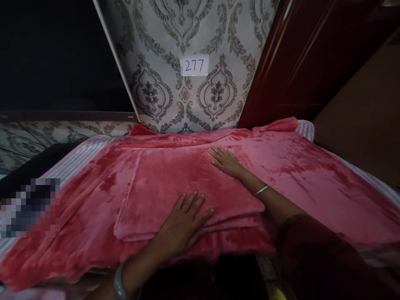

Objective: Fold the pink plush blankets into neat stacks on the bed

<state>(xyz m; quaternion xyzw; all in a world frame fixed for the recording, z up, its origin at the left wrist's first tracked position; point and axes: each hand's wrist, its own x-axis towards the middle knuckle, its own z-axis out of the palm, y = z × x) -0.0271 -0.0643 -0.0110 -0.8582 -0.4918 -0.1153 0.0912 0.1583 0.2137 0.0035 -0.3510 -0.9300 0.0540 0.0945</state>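
Note:
A folded pink plush cloth [175, 171] lies flat in the middle, its layered edges showing at the front. My left hand [183, 223] rests palm down near its front edge, fingers spread. Farther back, my right hand [226, 161] lies flat on its back right part, fingers stretched out. Neither hand grips anything. Under the folded cloth a larger red-pink plush blanket [300, 179] is spread out, with raised folds along its back edge. The cloth's surface under both palms is hidden.
A striped sheet [81, 156] shows beyond the blanket's sides. Behind stand a patterned wall [184, 96] with a paper marked 277 [194, 66], a dark screen [62, 58] at left and a dark red glossy panel [290, 62] at right. A blurred patch [31, 208] covers something at left.

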